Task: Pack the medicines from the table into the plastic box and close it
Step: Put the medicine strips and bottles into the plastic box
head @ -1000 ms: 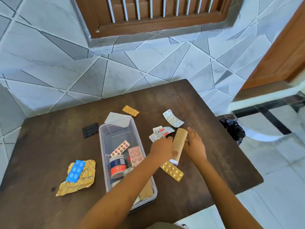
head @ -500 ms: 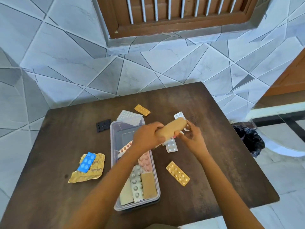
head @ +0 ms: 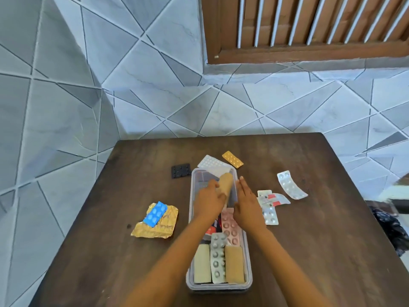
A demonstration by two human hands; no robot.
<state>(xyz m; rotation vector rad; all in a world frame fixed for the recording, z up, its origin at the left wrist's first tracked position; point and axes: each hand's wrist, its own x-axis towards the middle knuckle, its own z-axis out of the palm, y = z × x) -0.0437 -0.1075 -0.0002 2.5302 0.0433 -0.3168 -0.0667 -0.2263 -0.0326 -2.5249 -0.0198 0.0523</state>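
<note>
A clear plastic box (head: 249,269) stands lengthwise in the middle of the dark wooden table (head: 321,229). It holds several blister strips, tan packs and a small jar. My left hand (head: 209,201) grips a tan tube-shaped pack (head: 226,185) over the far half of the box. My right hand (head: 247,202) hovers flat beside the pack above the box's right wall, fingers extended, holding nothing. Loose on the table lie a silver blister strip (head: 290,185), red-and-white strips (head: 271,199), an orange strip (head: 232,159), a white strip (head: 212,163), a black strip (head: 181,171) and a blue strip (head: 155,214) on gold foil (head: 159,227).
A grey tiled wall rises behind the table, with a wooden slatted window (head: 309,29) at upper right. A dark bag (head: 389,229) lies on the floor past the table's right edge. No lid for the box is visible.
My left hand has carried the tan pack from the table right of the box to above the box's far half. My right hand has let go of it and opened flat.
</note>
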